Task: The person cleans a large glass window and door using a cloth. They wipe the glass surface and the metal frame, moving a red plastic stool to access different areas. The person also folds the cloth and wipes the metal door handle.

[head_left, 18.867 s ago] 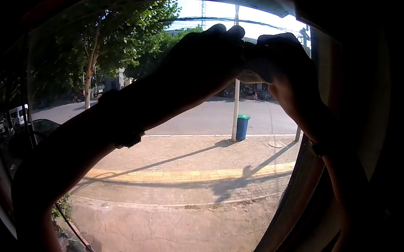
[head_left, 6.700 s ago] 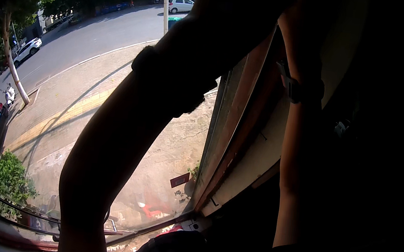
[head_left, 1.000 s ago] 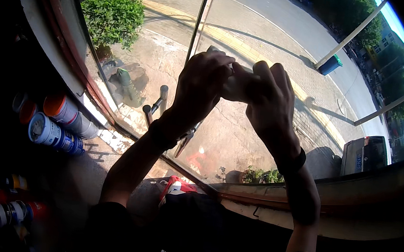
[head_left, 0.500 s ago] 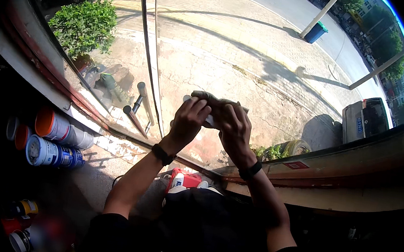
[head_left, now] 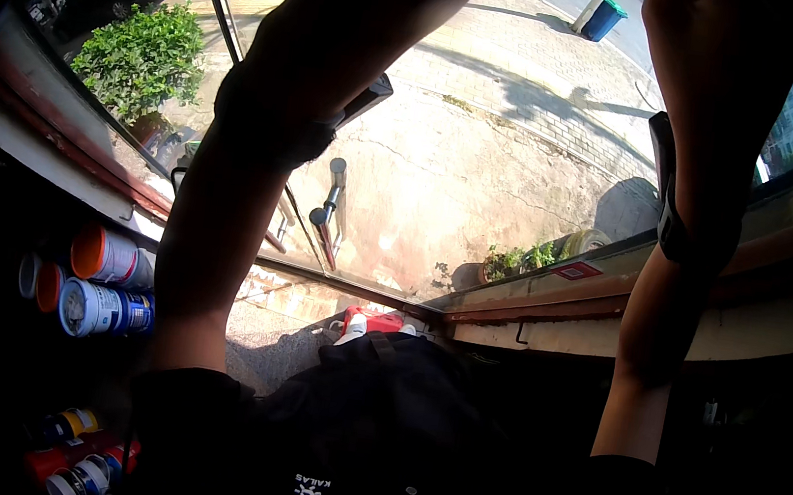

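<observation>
Both my arms are raised high in front of the glass front. My left hand [head_left: 376,8] is a dark shape at the top edge, and its fingers lie beyond the picture. On that wrist sits a dark band [head_left: 278,124]. My right hand [head_left: 702,57] is at the upper right, deep in shadow, so its fingers cannot be made out. A watch [head_left: 667,182] is on the right wrist. No cloth shows in either hand. Between my arms stand the tubular door handles [head_left: 329,215] at the glass door.
Paint buckets [head_left: 107,309] stand at the left, with several more cans [head_left: 81,481] lower down. A red object [head_left: 377,321] is under my white shoes [head_left: 353,328]. Outside are a green shrub [head_left: 142,58], potted plants [head_left: 514,260] and a blue bin [head_left: 603,21].
Both hands have risen and spread apart from the middle, where they held a bunched cloth together. The cloth is out of sight. My view has shifted slightly.
</observation>
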Demonstrator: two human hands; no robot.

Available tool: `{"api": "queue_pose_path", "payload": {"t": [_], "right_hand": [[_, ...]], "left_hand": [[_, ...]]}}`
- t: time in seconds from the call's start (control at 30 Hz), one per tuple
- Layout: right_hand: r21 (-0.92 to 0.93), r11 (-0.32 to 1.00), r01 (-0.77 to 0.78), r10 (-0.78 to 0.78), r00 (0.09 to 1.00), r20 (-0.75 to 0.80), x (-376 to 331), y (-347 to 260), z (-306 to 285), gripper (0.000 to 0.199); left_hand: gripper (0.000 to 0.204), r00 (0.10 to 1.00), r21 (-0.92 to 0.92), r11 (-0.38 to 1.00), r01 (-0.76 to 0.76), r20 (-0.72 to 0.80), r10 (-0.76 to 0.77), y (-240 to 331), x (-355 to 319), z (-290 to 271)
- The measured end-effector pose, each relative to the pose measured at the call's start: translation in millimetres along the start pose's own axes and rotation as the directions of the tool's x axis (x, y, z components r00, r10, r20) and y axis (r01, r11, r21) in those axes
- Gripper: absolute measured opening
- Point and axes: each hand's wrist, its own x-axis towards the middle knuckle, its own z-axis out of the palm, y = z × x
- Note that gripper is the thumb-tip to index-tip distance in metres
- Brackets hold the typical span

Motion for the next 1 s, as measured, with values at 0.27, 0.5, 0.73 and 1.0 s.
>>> {"api": "queue_pose_path", "payload": {"t": [0.27, 0.5, 0.73, 1.0], "right_hand": [[0.192, 0.848, -0.495, 0.396, 0.831, 0.391, -205, -144, 31, 0.049], [0.189, 0.659, -0.728, 0.359, 0.526, 0.771, -290, -184, 22, 0.036], [0.038, 0.992, -0.119, 0.115, 0.989, 0.092, -109, 13, -39, 0.046], [0.034, 0.939, -0.343, 0.333, 0.927, 0.172, -197, -30, -38, 0.034]], "left_hand": [[0.021, 0.802, -0.039, 0.896, 0.442, 0.465, -0.375, 125, -226, -40], [0.027, 0.475, -0.076, 0.743, 0.665, 0.810, -0.342, 182, -277, -76], [0.028, 0.985, -0.222, 0.960, 0.170, 0.040, -0.165, 93, -49, 32], [0.014, 0.850, -0.298, 0.840, 0.454, 0.427, -0.308, 163, -128, 34]]}}
